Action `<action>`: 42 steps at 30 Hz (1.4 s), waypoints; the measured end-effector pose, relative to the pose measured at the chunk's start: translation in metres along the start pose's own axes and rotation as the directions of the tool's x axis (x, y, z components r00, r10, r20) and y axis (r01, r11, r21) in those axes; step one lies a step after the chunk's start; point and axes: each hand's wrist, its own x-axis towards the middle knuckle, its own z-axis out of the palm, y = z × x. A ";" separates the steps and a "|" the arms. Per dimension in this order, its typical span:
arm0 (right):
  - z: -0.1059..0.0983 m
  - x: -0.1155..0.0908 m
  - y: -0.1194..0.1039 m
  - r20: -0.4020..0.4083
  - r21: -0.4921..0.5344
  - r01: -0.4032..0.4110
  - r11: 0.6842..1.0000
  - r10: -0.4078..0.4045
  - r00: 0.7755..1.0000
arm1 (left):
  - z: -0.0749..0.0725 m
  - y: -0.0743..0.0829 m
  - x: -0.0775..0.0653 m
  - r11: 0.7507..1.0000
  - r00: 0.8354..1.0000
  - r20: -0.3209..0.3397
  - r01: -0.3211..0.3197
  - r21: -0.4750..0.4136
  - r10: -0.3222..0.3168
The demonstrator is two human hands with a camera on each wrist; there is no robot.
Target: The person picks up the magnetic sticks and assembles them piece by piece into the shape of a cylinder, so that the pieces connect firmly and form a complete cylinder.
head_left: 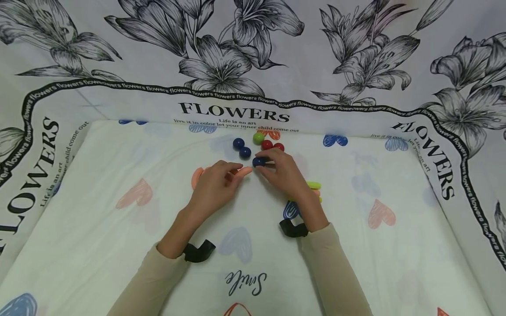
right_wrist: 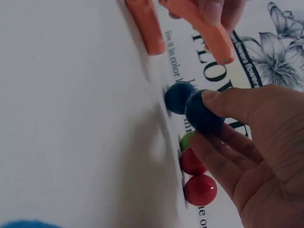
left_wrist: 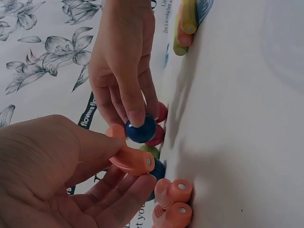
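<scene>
My left hand [head_left: 215, 188] pinches a curved orange plastic piece [left_wrist: 130, 159] that has a small silvery disc in its end. Close to that end, my right hand [head_left: 286, 173] grips a dark blue ball [right_wrist: 204, 112] between thumb and fingers. The ball and the piece are a small gap apart in the head view. Just beyond the hands lie two more dark blue balls, a near one [head_left: 245, 152] and a far one [head_left: 238, 143]. Beside them sit a green ball [head_left: 258, 138] and two red balls [right_wrist: 200, 190].
More curved orange pieces [left_wrist: 173, 216] lie beside my left hand, partly hidden in the head view. Yellow-green and orange sticks [head_left: 314, 185] lie under my right wrist. A white cloth [head_left: 189, 289] with printed hearts covers the surface, with a flower-printed cloth [head_left: 150, 101] behind.
</scene>
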 end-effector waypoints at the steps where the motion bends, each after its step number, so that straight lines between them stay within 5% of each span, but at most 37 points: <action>1: 0.000 -0.001 0.000 0.002 0.022 0.002 1.000 -0.002 1.000 | 0.000 -0.001 0.000 1.000 1.000 -0.002 0.000 -0.014 0.000; 7: -0.001 -0.002 0.000 -0.010 0.104 0.011 0.994 -0.010 1.000 | -0.002 -0.005 0.003 0.993 0.997 0.037 0.075 -0.092 -0.071; 14: -0.004 -0.002 0.000 -0.016 0.138 0.007 0.990 -0.005 1.000 | -0.004 -0.010 0.004 0.963 0.979 0.160 0.159 -0.219 -0.125; 24: -0.013 -0.004 -0.005 -0.009 0.189 -0.007 0.982 0.009 1.000 | -0.007 -0.012 0.008 0.834 0.927 0.307 0.339 -0.436 -0.216; 32: -0.014 -0.005 -0.004 -0.013 0.250 0.006 0.968 -0.003 1.000 | -0.005 -0.014 0.010 0.705 0.914 0.348 0.387 -0.594 -0.208; 42: -0.012 -0.006 -0.011 0.024 0.311 0.001 0.950 -0.009 1.000 | -0.005 -0.015 0.009 0.665 0.900 0.378 0.421 -0.617 -0.218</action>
